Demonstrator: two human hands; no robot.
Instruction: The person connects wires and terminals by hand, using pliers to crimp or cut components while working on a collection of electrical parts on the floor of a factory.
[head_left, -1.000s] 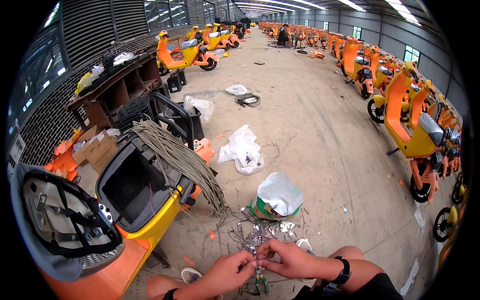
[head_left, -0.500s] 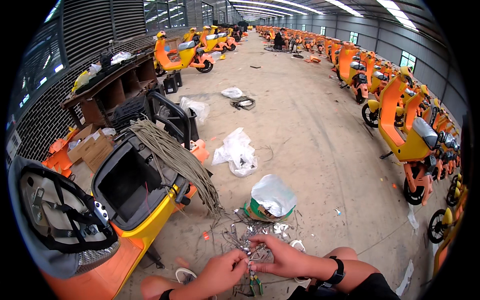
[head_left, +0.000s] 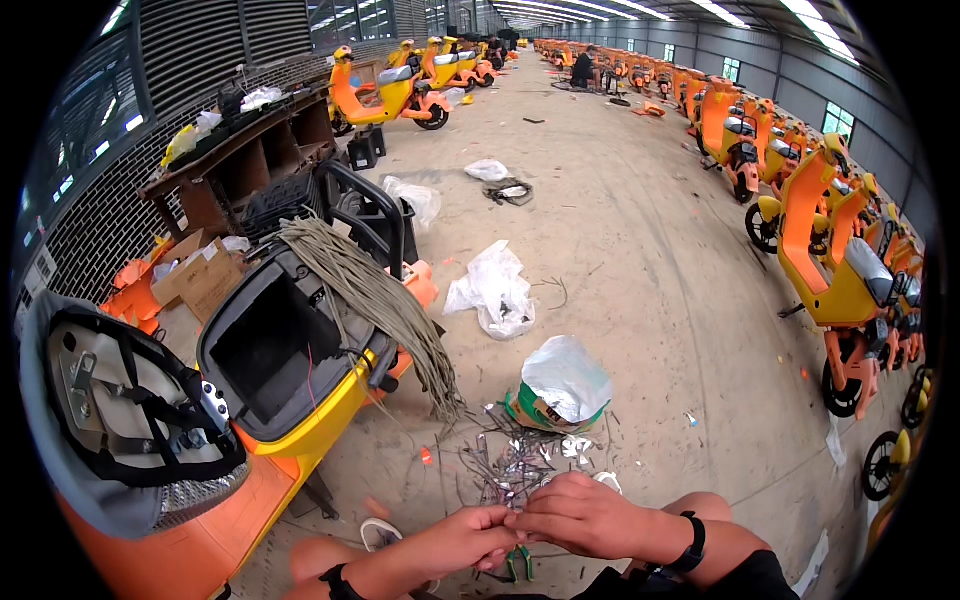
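Note:
My left hand and my right hand meet low in the middle, fingertips touching. Both are closed, the right fingers folded over in front of the left ones. Whatever they pinch is hidden or too small to name. Just below them, the green handles of a pair of pliers show near the floor. Beyond the hands lies a heap of dark wire and cable scraps mixed with small white bits. Behind that heap stands an opened green and white sack.
At my left is a yellow-orange scooter with an open grey storage box, a bundle of grey-green cables draped over it and an upturned helmet. A white plastic bag lies ahead. Rows of scooters line the right.
My right hand's fingers, spread apart before, have folded down against the left hand. My view has shifted slightly, moving the scene right in the picture.

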